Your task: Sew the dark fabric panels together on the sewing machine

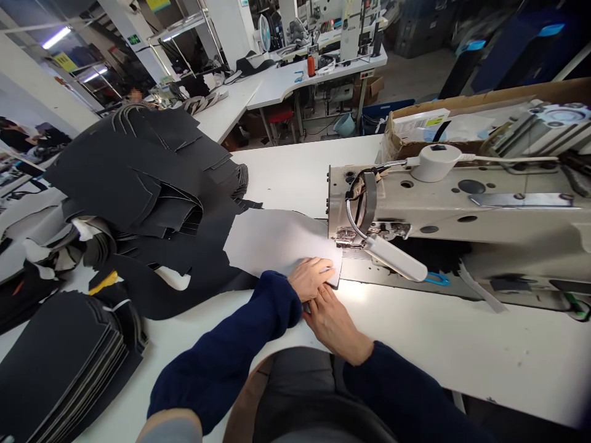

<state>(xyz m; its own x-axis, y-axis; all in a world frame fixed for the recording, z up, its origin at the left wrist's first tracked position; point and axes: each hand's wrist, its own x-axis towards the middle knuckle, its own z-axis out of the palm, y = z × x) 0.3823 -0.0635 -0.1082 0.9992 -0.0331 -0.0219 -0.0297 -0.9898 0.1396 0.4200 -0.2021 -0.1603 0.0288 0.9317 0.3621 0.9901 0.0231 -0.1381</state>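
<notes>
Head view, pale panel (272, 239) at needle end of sewing machine (443, 203), left hand (311, 279) resting on panel's near edge, right hand (336, 323) against left hand, closure of either grip not discernible, dark stack (50, 357) at near left.

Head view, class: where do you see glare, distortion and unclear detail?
Head view: a bright glare patch on the white tabletop, beside the lit end of the white lamp; head view: strong wide-angle slant in the pillar at upper left; head view: left hand and right hand fairly clear, distant workstations too small for fine detail.
</notes>
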